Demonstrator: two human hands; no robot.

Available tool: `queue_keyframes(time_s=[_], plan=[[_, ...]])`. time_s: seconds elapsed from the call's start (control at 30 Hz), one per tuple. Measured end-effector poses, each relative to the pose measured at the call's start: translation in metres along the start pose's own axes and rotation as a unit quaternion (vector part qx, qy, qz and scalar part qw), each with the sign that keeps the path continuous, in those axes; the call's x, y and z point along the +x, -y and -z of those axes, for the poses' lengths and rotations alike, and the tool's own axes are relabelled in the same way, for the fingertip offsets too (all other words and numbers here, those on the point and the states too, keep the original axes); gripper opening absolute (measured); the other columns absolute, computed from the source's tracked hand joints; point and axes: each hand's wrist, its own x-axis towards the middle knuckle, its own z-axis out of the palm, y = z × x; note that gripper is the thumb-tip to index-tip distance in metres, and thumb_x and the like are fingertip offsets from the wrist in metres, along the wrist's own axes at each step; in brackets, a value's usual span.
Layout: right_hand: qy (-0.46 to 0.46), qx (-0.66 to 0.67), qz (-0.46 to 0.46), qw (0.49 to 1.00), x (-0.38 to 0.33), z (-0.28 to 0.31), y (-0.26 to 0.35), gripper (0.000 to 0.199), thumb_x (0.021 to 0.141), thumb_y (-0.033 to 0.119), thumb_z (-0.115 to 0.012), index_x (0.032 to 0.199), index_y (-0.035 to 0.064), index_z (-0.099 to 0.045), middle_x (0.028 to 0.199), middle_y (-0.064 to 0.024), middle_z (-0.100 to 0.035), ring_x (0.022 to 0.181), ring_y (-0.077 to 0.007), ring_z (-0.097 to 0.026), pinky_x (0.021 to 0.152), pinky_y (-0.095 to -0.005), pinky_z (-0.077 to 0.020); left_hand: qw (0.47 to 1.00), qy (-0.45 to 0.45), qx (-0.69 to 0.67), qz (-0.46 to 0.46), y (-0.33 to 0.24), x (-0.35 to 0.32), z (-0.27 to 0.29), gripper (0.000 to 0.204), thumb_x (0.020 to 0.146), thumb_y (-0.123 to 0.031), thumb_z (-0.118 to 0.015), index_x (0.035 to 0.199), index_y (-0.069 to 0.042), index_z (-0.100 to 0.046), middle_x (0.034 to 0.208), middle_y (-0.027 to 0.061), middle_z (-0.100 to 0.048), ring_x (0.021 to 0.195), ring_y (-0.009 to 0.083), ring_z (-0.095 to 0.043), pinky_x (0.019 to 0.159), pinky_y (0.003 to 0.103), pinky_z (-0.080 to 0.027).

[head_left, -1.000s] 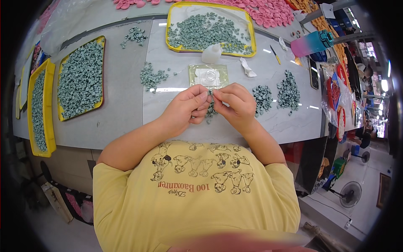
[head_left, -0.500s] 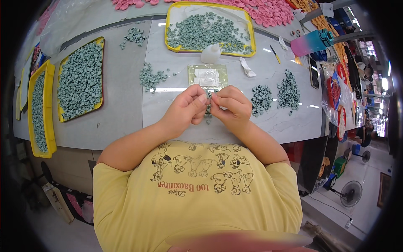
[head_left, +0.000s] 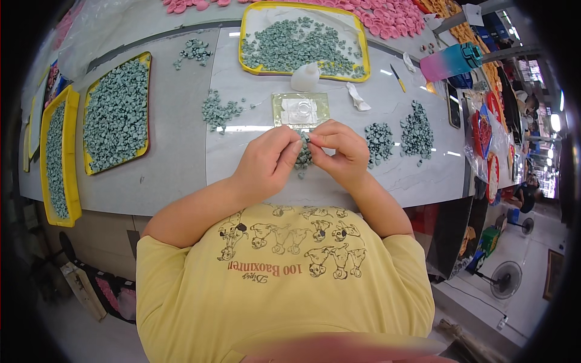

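Observation:
My left hand (head_left: 266, 160) and my right hand (head_left: 345, 152) meet at the near middle of the table, fingertips almost touching. Both are closed in a pinch at a small grey-green piece (head_left: 305, 138) between them; its exact shape is too small to tell. Below the fingertips lies a small heap of similar green pieces (head_left: 302, 160), partly hidden by my hands. Just beyond my hands is a flat greenish pad (head_left: 322, 107) with a white paper and a small clear round dish (head_left: 304, 108) on it. A white squeeze bottle (head_left: 305, 78) stands behind the pad.
Green pieces fill a yellow-rimmed tray (head_left: 244, 65) at the back, another tray (head_left: 149, 100) at left and a yellow bin (head_left: 74, 175). Loose piles (head_left: 416, 134) lie at right and left. A knife (head_left: 398, 78), crumpled tissue (head_left: 357, 97), phone (head_left: 453, 106) and pink-blue bottle (head_left: 449, 62) lie rightward.
My left hand has turned slightly, its fingers now folded closer together. My right hand has shifted a little right, its thumb and forefinger still pinched. The things on the table keep their places.

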Motion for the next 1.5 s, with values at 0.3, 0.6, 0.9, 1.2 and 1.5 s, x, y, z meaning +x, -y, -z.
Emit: queue_keyframes(time_s=[0.3,0.6,0.9,1.2,1.5], plan=[[-0.004,-0.058,0.025,0.998,0.001,-0.008,0.007,0.024,0.063,-0.014,-0.065,0.084,-0.0033,-0.061,0.081,-0.0113,-0.062,0.069,-0.0197,-0.059,0.059,-0.0265,-0.0470,0.993,-0.034,0.073,-0.081,0.002,-0.003,0.003,0.005,0.084,-0.004,-0.051,0.082,0.000,-0.048,0.069,0.0117,-0.048,0.057,0.0280,-0.048,0.052,0.035,-0.039],[-0.009,-0.090,-0.013,0.996,0.005,-0.010,0.016,0.023,0.067,-0.011,-0.064,0.088,-0.0028,-0.063,0.081,-0.0115,-0.063,0.069,-0.0188,-0.061,0.061,-0.0255,-0.0482,0.985,-0.018,-0.124,0.122,0.002,-0.009,0.004,0.021,0.092,-0.016,-0.045,0.078,-0.001,-0.047,0.059,0.0063,-0.044,0.053,0.0127,-0.039,0.050,0.028,-0.035],[-0.008,-0.095,-0.020,0.995,0.002,-0.011,0.019,0.021,0.067,-0.009,-0.065,0.087,-0.0026,-0.064,0.081,-0.0113,-0.063,0.069,-0.0180,-0.061,0.060,-0.0252,-0.0484,0.985,-0.005,-0.111,0.130,-0.003,-0.008,0.006,0.023,0.092,-0.016,-0.045,0.075,-0.001,-0.046,0.057,0.0055,-0.042,0.052,0.0119,-0.036,0.049,0.027,-0.033],[0.078,-0.049,-0.062,0.994,0.008,0.013,0.016,0.019,0.067,-0.007,-0.066,0.085,-0.0011,-0.065,0.080,-0.0101,-0.063,0.068,-0.0170,-0.060,0.059,-0.0246,-0.0474,0.991,0.046,-0.078,0.098,0.000,-0.002,0.003,0.023,0.090,-0.017,-0.047,0.075,0.000,-0.046,0.055,0.0063,-0.041,0.051,0.0139,-0.037,0.048,0.029,-0.033],[0.179,-0.282,-0.307,0.891,0.014,0.082,0.005,0.014,0.076,0.001,-0.060,0.089,0.0018,-0.065,0.084,-0.0103,-0.063,0.070,-0.0213,-0.059,0.065,-0.0282,-0.0467,0.926,0.121,-0.207,0.292,0.007,0.000,-0.001,0.022,0.090,-0.021,-0.048,0.078,-0.002,-0.048,0.064,0.0001,-0.045,0.054,0.0087,-0.038,0.048,0.025,-0.034]])
